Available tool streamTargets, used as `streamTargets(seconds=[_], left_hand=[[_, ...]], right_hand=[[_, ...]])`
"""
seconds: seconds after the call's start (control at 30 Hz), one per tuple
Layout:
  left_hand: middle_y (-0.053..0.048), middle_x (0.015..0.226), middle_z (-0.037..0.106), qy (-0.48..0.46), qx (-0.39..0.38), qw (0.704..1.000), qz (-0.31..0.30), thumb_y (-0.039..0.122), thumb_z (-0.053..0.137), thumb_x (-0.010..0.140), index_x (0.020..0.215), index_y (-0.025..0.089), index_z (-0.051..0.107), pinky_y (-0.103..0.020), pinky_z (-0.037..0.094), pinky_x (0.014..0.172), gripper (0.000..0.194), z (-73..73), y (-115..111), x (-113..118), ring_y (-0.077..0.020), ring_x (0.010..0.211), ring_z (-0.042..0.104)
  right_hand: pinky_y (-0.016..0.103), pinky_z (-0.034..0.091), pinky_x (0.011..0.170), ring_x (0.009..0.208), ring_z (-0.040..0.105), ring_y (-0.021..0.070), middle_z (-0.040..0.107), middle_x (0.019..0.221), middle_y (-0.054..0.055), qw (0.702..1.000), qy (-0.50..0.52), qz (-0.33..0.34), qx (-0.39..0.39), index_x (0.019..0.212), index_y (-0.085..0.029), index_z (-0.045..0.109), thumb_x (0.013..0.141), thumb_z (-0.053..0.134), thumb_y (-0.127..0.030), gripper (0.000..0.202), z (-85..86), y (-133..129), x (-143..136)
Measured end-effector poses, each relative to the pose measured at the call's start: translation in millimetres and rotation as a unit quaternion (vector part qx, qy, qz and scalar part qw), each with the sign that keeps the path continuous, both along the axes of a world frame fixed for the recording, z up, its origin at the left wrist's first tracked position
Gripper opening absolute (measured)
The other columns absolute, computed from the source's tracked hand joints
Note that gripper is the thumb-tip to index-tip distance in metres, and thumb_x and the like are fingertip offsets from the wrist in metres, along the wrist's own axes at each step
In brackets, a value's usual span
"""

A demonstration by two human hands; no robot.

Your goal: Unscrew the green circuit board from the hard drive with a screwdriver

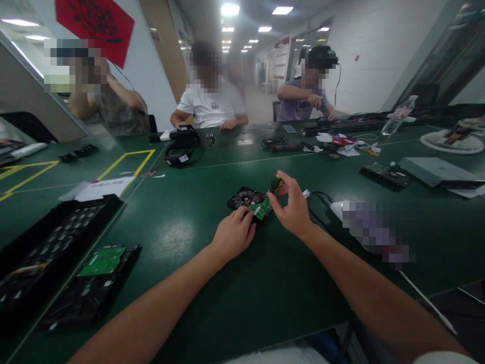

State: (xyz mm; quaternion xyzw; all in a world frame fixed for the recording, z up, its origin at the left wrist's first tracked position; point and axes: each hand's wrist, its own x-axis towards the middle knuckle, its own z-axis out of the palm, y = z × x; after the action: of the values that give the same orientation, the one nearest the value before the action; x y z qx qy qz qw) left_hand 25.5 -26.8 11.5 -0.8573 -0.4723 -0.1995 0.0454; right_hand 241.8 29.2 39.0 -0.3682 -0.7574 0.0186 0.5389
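Far left, a black tray (100,222) is set lengthwise along the side, with a black chassis (96,290) laid next to it, green board up; likely parked there so the middle is kept for the work. Centre: an apparent hard drive (240,196) is laid flat on the desk (295,283), its green circuit board (261,208) faced up. Its near side is touched by the curled fingers of the left hand (233,232), probably for steadying; firm grip cannot be told. The screwdriver (276,184) is pinched by its handle in the right hand (293,202), held upright over the board; tip contact can't be made out. Elbow room is given toward the near edge; rightward, it is narrowed by a cable and a pixelated white object (336,206).
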Motion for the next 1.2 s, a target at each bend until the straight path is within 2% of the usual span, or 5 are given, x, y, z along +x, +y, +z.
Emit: streamTargets(seconds=[0.27, 0.47, 0.7, 0.93, 1.2], left_hand=[[-0.018, 0.146, 0.055, -0.002, 0.008, 1.0, 0.001, 0.03, 0.05, 0.103, 0.131, 0.017, 0.059, -0.047, 0.062, 0.097, 0.032, -4.1, 2.6, -2.8, -0.031, 0.122, 0.065], [-0.016, 0.143, 0.061, -0.005, 0.0, 1.0, -0.015, 0.03, 0.05, 0.104, 0.134, 0.016, 0.057, -0.046, 0.059, 0.104, 0.034, -4.0, 4.2, -3.5, -0.0301, 0.127, 0.063], [-0.017, 0.146, 0.058, 0.016, 0.003, 0.999, -0.037, 0.033, 0.05, 0.104, 0.138, 0.02, 0.058, -0.046, 0.06, 0.101, 0.037, -3.9, 3.8, -5.7, -0.0301, 0.125, 0.064], [-0.018, 0.145, 0.059, 0.054, 0.015, 0.998, -0.033, 0.033, 0.048, 0.105, 0.137, 0.019, 0.06, -0.047, 0.06, 0.097, 0.037, -1.5, 1.1, -3.8, -0.0297, 0.116, 0.067], [-0.018, 0.143, 0.059, 0.026, 0.013, 0.999, -0.027, 0.032, 0.05, 0.105, 0.135, 0.019, 0.062, -0.046, 0.06, 0.099, 0.035, -2.4, 1.3, -3.3, -0.0302, 0.12, 0.066]], right_hand=[[0.048, 0.066, 0.084, 0.095, 0.068, 0.0248, 0.061, 0.132, 0.011, 1.0, -0.001, 0.005, -0.001, 0.158, -0.034, 0.036, 0.099, 0.064, -0.033, 0.065, -0.9, 0.5, 0.5], [0.048, 0.066, 0.085, 0.097, 0.068, 0.0252, 0.06, 0.134, 0.012, 1.0, -0.002, 0.006, 0.0, 0.157, -0.033, 0.037, 0.099, 0.064, -0.033, 0.064, 0.1, -0.1, 0.1], [0.048, 0.066, 0.086, 0.1, 0.069, 0.0262, 0.06, 0.134, 0.012, 1.0, -0.001, 0.012, -0.005, 0.158, -0.034, 0.036, 0.099, 0.064, -0.032, 0.065, -1.2, 0.7, 1.2], [0.048, 0.066, 0.087, 0.1, 0.069, 0.0257, 0.061, 0.135, 0.012, 1.0, 0.0, 0.008, 0.003, 0.158, -0.033, 0.037, 0.099, 0.064, -0.033, 0.064, -1.8, 1.2, 0.1], [0.05, 0.067, 0.087, 0.1, 0.069, 0.0269, 0.061, 0.133, 0.012, 1.0, -0.003, 0.014, 0.001, 0.159, -0.034, 0.035, 0.099, 0.063, -0.032, 0.066, -0.9, 1.1, 0.9]])
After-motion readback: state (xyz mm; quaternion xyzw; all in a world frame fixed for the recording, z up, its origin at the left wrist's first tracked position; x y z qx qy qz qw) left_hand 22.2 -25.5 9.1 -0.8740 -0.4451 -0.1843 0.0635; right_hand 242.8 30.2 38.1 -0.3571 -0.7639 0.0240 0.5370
